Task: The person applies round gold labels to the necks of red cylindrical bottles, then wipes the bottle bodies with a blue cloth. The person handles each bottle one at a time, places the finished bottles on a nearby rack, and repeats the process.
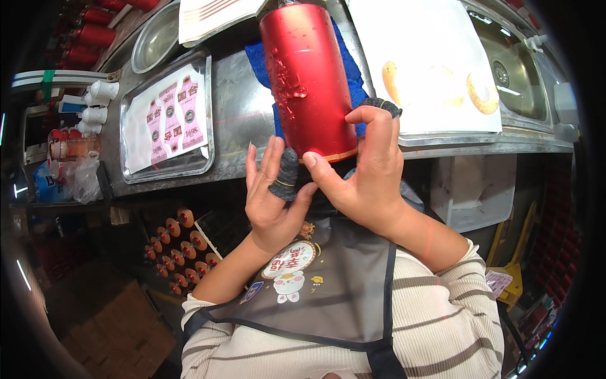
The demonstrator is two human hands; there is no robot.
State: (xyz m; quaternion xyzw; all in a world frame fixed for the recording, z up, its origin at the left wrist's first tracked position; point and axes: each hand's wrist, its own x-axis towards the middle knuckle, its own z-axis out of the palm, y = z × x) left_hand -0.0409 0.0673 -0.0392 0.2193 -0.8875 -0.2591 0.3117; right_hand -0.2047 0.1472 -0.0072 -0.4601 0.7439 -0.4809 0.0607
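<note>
A shiny red bottle (312,76) lies on a blue cloth (257,62), its neck end far from me and a gold band around its near end. Wet drops and a wrinkled patch show on its left side. My right hand (374,170) grips the near end, thumb on the gold rim and a bent finger against the right side. My left hand (270,196) is open, fingers stretched, just left of that end; whether it touches the bottle I cannot tell. Each hand has a dark fabric cover on one finger.
On the metal counter (232,95), a tray (209,136) of pink-and-white printed labels stands left, a bowl (156,39) behind it. To the right are a white board (410,44) with wet orange rings and a sink (527,79). A white bin (499,202) sits below the counter.
</note>
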